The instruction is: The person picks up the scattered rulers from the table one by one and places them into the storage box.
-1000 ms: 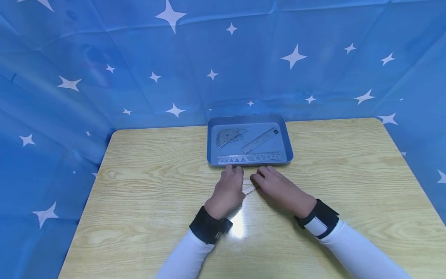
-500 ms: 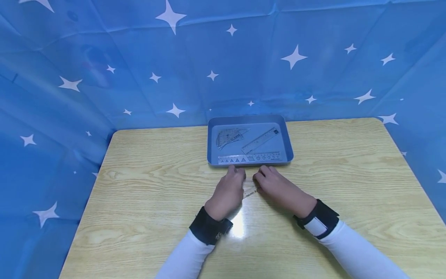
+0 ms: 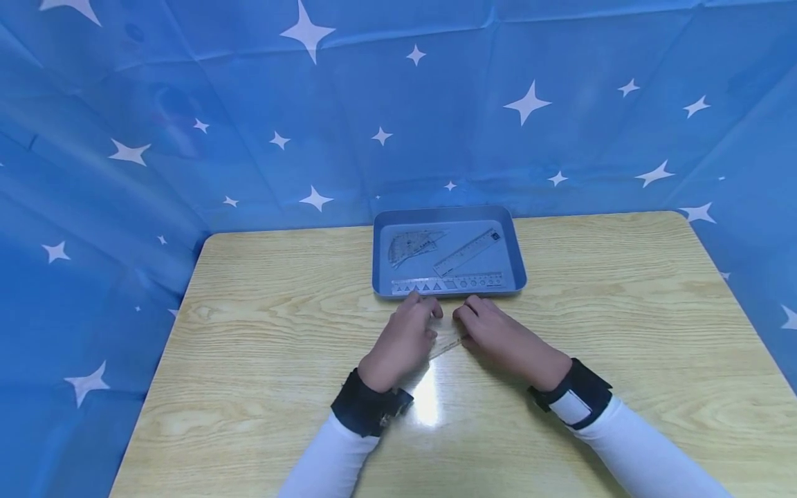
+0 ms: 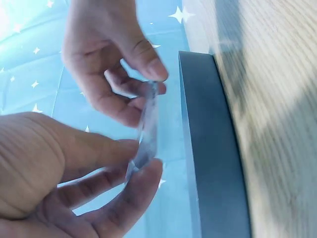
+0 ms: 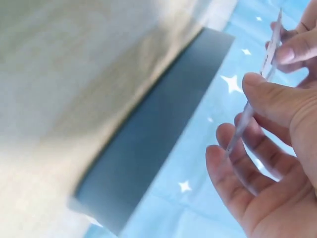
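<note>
My left hand point(image 3: 401, 346) and right hand point(image 3: 507, 346) are above the table, just in front of the tray. Between them is a flat, clear plastic drawing piece point(image 3: 445, 348) with a marked edge; its full outline is hidden. In the left wrist view, the left thumb and fingers pinch one end of this piece point(image 4: 147, 141), and the right hand point(image 4: 106, 59) pinches the far end. Seen from the right wrist, the piece point(image 5: 270, 57) stands nearly edge-on, with the right thumb on one face and fingers behind it.
A blue tray point(image 3: 450, 216) stands at the table's back edge. In it lie a clear ruler point(image 3: 467, 252), a stencil ruler point(image 3: 447, 283) with cut-out shapes, and a protractor point(image 3: 407, 245) overlapping other clear plastic. A starry blue cloth point(image 3: 398, 104) hangs behind the wooden table point(image 3: 280, 332).
The left hand has shifted slightly, with its fingers spreading a little, and more of the plastic piece's marked edge shows between the hands. The right hand has hardly moved.
</note>
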Action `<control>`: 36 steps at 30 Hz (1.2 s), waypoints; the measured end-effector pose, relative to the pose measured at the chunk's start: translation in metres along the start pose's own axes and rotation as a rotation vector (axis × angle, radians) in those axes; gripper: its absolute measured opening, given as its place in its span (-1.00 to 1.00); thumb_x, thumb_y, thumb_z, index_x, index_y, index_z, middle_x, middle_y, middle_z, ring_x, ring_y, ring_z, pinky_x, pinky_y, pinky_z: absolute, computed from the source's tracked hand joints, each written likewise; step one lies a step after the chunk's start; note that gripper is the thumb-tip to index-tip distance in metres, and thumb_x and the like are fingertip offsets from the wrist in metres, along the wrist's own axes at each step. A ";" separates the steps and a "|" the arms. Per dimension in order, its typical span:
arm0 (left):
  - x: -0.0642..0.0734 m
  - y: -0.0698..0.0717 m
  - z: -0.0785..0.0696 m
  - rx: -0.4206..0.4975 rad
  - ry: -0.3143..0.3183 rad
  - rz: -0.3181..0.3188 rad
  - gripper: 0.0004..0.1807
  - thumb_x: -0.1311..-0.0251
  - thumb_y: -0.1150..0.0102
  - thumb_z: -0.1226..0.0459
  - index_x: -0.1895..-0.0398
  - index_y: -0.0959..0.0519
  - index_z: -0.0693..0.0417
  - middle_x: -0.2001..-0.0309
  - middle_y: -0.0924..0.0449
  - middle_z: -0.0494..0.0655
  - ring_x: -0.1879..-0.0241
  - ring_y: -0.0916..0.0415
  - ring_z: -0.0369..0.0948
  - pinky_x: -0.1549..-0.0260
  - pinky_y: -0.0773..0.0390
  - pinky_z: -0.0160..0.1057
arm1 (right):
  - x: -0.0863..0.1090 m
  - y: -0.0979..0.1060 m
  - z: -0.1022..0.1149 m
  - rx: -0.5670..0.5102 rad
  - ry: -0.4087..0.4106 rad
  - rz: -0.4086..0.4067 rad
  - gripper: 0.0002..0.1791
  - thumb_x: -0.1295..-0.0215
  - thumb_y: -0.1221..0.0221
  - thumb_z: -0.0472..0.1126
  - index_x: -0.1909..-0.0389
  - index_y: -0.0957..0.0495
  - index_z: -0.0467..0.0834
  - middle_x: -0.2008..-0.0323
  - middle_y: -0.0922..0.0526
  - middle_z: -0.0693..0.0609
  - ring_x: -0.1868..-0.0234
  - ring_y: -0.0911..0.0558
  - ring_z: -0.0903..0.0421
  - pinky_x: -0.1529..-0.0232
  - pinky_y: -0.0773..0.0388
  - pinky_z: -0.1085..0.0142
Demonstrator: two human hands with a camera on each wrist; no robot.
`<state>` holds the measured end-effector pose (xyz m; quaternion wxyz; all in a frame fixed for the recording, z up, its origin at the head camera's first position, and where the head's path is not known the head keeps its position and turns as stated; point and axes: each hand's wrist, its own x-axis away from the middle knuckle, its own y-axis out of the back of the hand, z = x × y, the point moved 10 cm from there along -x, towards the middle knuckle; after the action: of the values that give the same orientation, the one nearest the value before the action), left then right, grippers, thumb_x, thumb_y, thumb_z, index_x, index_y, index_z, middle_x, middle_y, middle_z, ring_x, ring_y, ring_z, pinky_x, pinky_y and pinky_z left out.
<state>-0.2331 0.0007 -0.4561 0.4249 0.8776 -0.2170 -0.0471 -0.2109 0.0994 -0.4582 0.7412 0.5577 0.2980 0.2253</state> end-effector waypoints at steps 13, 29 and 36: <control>0.013 0.036 -0.037 -0.080 -0.198 -0.267 -0.62 -0.19 -0.29 0.56 -0.08 -0.68 0.19 -0.09 -0.58 -0.01 -0.05 -0.62 -0.10 0.02 -0.67 -0.15 | -0.003 0.048 -0.003 0.039 0.054 -0.147 -0.52 -0.21 -0.47 -0.26 -0.12 -0.60 -0.24 0.06 -0.61 -0.10 0.04 -0.62 -0.03 0.03 -0.66 0.14; -0.018 0.058 -0.031 -0.212 -0.137 -0.140 -0.39 -0.13 -0.46 0.46 -0.27 -0.50 0.31 -0.18 -0.51 0.19 -0.17 -0.52 0.08 -0.12 -0.50 0.05 | -0.053 0.071 -0.007 0.167 0.140 -0.051 -0.60 -0.27 -0.44 -0.20 -0.07 -0.64 -0.26 0.12 -0.62 -0.11 0.15 -0.65 0.05 0.18 -0.67 0.27; -0.042 0.069 -0.022 -0.223 -0.119 -0.116 -0.40 -0.15 -0.51 0.36 -0.25 -0.51 0.32 -0.14 -0.50 0.20 -0.07 -0.52 0.07 -0.08 -0.53 0.05 | -0.080 0.070 -0.019 0.205 0.154 0.032 -0.64 -0.27 -0.44 -0.18 -0.01 -0.65 -0.25 0.17 -0.61 -0.10 0.21 -0.65 0.07 0.21 -0.66 0.27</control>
<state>-0.2886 -0.0034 -0.3936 0.5026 0.8317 -0.1842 -0.1475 -0.2820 0.0789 -0.3795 0.6517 0.6163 0.3665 0.2473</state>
